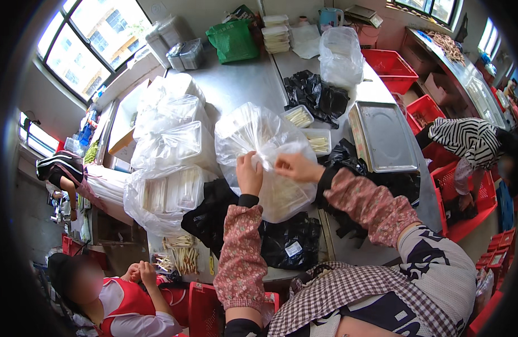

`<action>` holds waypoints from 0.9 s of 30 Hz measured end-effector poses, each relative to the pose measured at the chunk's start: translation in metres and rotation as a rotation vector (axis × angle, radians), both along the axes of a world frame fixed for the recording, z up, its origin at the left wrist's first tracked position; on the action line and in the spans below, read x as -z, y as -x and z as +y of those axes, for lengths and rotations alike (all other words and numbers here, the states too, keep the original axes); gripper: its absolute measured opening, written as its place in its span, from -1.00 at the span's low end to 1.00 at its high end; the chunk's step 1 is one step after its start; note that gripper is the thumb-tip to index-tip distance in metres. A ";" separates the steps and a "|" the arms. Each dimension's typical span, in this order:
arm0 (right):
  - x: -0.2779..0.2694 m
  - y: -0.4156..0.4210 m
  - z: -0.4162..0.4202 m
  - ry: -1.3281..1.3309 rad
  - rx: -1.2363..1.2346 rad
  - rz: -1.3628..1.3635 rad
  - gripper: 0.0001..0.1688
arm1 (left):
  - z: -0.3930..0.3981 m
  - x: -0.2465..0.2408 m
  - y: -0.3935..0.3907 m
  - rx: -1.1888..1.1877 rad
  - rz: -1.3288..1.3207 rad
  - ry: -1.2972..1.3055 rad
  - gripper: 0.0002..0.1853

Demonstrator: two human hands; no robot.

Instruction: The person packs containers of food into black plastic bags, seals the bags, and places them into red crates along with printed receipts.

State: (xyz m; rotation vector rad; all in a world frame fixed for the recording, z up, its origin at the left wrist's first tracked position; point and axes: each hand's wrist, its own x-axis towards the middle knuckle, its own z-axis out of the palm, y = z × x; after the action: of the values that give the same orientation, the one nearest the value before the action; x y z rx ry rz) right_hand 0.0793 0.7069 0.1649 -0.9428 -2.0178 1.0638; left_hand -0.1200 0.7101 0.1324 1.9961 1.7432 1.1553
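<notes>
A large, bulging translucent plastic bag (pixel 263 122) sits before me on the metal table, its neck gathered and twisted at the middle. My left hand (pixel 249 175) grips the gathered plastic on the left side of the neck. On the other side, the curled fingers of my right hand (pixel 299 167) pinch the plastic near the twist. Pale shapes show faintly through the film, too blurred to name. Close behind the bag's right side are a white tray of pale sticks (pixel 299 116) and another similar tray (pixel 318 141).
Bagged plastic boxes (pixel 170 139) line the left. Black plastic bags (pixel 290 242) lie at the front, with more black plastic (pixel 316 94) behind. A metal tray (pixel 385 137) rests at right. One person (pixel 128 299) sits front-left; another (pixel 469 139) bends over a red crate (pixel 469 227).
</notes>
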 end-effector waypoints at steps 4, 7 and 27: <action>-0.032 0.016 0.067 -0.550 0.210 0.017 -0.65 | -0.011 0.008 -0.003 -0.110 -0.172 -0.116 -0.51; -0.008 0.039 0.098 -0.447 0.000 -0.392 -0.58 | -0.010 0.008 -0.008 -0.132 -0.135 -0.139 -0.47; -0.132 -0.038 0.063 0.059 -0.178 0.436 -0.46 | -0.020 -0.027 -0.004 -0.321 -0.367 -0.347 -0.66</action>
State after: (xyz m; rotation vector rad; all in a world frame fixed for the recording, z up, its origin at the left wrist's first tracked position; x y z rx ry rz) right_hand 0.1174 0.7698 0.2966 -0.5065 -1.7343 1.3028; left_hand -0.1155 0.6901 0.1590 1.5544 1.7979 1.9045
